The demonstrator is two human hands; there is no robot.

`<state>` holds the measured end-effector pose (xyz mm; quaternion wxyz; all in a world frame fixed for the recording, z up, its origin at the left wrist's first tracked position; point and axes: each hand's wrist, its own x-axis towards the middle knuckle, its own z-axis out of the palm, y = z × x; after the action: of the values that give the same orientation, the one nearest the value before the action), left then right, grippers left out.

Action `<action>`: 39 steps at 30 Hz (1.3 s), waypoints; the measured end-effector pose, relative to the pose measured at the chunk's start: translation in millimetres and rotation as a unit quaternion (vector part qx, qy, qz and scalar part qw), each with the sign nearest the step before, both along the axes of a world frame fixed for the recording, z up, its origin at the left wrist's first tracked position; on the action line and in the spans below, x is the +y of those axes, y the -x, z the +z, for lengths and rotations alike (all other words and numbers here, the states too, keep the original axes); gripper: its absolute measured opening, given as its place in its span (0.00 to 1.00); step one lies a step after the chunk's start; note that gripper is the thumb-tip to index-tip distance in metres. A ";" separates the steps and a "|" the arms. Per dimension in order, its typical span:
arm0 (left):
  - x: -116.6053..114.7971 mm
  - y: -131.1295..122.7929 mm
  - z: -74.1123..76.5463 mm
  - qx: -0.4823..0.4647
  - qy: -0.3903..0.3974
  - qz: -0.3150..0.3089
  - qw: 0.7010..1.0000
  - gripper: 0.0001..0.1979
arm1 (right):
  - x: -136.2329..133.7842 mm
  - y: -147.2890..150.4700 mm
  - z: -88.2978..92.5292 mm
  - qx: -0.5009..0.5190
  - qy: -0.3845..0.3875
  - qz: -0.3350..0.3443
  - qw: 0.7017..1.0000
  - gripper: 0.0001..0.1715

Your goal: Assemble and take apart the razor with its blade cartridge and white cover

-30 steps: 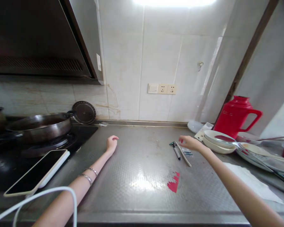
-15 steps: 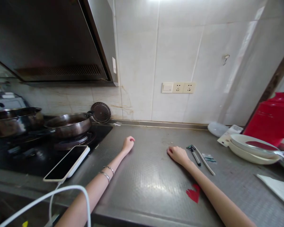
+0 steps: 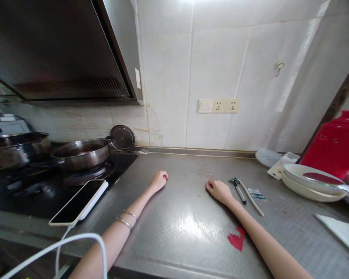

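My left hand (image 3: pixel 159 180) rests on the steel countertop (image 3: pixel 183 201) with its fingers curled into a loose fist. My right hand (image 3: pixel 218 190) lies on the same surface, knuckles up and fingers folded in. No object shows in either one. Just right of my right hand is a razor (image 3: pixel 239 191) with a green-edged head, touching neither finger nor wrist. Beside it lie a thin curved white strip (image 3: pixel 251 197) and a small clear packet (image 3: pixel 256 193) with dark green pieces inside. A torn red scrap (image 3: pixel 237 239) sits near my right forearm.
At left, a phone (image 3: pixel 78 202) with a white cable (image 3: pixel 61 242) lies by the stove's edge. Two pots, one a steel pan (image 3: pixel 83 155), stand on the burners. White bowls (image 3: pixel 311 188), a red container (image 3: pixel 334 143) and white paper (image 3: pixel 341 230) are at right.
My left hand has shifted slightly right and toward me, its fingers still curled. My right hand stays in place. The view has moved a little.
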<state>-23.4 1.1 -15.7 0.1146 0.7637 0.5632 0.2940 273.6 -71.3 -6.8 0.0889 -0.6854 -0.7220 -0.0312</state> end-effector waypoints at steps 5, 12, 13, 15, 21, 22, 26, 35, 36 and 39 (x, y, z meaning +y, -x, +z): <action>-2.6 -0.8 0.0 0.018 -0.008 -0.013 1.000 0.13 | -1.1 -0.7 1.3 0.010 -0.001 0.002 1.000 0.20; -5.3 0.5 -0.1 0.023 -0.015 -0.026 0.999 0.14 | -2.6 -0.1 -0.1 0.032 -0.013 -0.001 0.999 0.19; -5.4 0.6 -0.1 0.023 -0.015 -0.028 0.999 0.14 | -2.6 0.5 -0.4 0.038 -0.014 -0.005 0.999 0.19; -5.2 0.8 -0.3 0.023 -0.016 -0.031 0.999 0.14 | -1.7 1.4 0.2 0.052 -0.014 -0.016 0.998 0.20; -4.0 0.8 -1.0 0.020 -0.018 -0.028 0.999 0.14 | 4.2 -18.4 22.4 0.091 -0.013 -0.052 0.994 0.24; -3.9 0.7 -1.2 0.019 -0.019 -0.026 0.999 0.14 | 4.0 -26.9 27.7 0.091 -0.011 -0.069 0.993 0.24; -4.0 0.7 -1.8 0.014 -0.020 -0.022 0.999 0.16 | -3.1 -65.4 42.1 0.079 0.048 -0.138 0.986 0.18; -0.7 2.2 -3.2 0.003 -0.021 -0.029 0.999 0.16 | -25.3 -94.8 33.3 0.057 0.163 -0.164 0.971 0.13; -0.4 2.1 -3.6 0.001 -0.022 -0.029 0.999 0.15 | -27.2 -93.8 31.2 0.053 0.169 -0.166 0.970 0.13; 0.0 2.1 -4.4 -0.004 -0.025 -0.031 0.999 0.15 | -30.9 -90.1 26.0 0.034 0.169 -0.176 0.969 0.14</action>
<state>-25.5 1.1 -20.1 0.1072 0.7824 0.5309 0.3074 363.8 -102.2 19.1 -0.0109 -0.8074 -0.5814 0.0997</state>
